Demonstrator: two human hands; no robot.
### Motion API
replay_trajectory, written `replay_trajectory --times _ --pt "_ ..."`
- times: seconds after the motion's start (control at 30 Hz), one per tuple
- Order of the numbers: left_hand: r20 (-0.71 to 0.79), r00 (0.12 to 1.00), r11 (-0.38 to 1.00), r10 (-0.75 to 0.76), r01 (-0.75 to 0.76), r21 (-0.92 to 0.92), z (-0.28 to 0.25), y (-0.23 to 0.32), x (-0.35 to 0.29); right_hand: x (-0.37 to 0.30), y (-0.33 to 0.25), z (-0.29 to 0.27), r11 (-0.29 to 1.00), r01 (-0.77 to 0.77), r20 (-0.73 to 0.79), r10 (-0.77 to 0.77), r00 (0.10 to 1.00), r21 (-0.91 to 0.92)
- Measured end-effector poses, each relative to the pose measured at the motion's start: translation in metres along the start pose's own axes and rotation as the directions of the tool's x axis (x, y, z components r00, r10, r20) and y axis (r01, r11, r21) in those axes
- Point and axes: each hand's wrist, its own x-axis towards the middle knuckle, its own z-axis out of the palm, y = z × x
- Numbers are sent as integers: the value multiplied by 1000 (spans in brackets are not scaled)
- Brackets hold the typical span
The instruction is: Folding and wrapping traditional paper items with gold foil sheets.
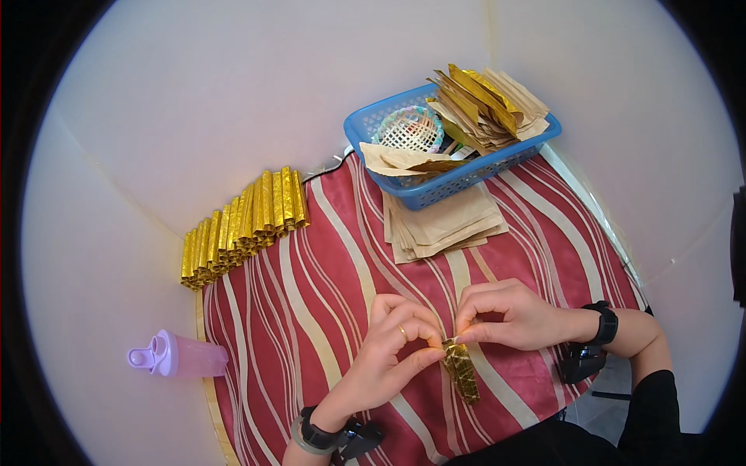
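Near the front of the cloth-covered table, a small piece of gold foil paper (462, 377) hangs down from my fingertips. My left hand (392, 346), with a ring on one finger, pinches its upper left corner between thumb and fingers. At the upper right corner my right hand (505, 314) also pinches, thumb against forefinger. The two hands almost meet at the paper's top edge, which the fingertips partly hide. Just beyond them lies a stack of tan paper sheets (447, 225), partly under a blue plastic basket (443, 190).
At the far left, many rolled gold paper tubes (245, 217) are piled in a row. The basket holds tan and gold papers (486, 109) and a small round woven basket (408, 130). A purple bottle (190, 356) stands by the left edge of the striped red cloth (326, 287). Pale walls enclose the table.
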Motion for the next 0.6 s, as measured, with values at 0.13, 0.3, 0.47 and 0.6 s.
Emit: replay_trajectory --times 0.13,0.3,0.47,0.6 --pt "1 1000 1000 14 -14 16 -1 0 0 0 0 -1 1000 -27 18 26 999 3" --pt "0 1000 999 20 -20 41 -1 2 1 0 0 0 1000 1 3 -1 1000 2" --pt "-9 1000 999 19 -19 48 -1 2 0 0 -3 0 1000 -24 14 24 1000 -10" --pt "-9 1000 999 9 -9 31 -2 3 0 0 -3 1 999 -29 -1 29 1000 -23"
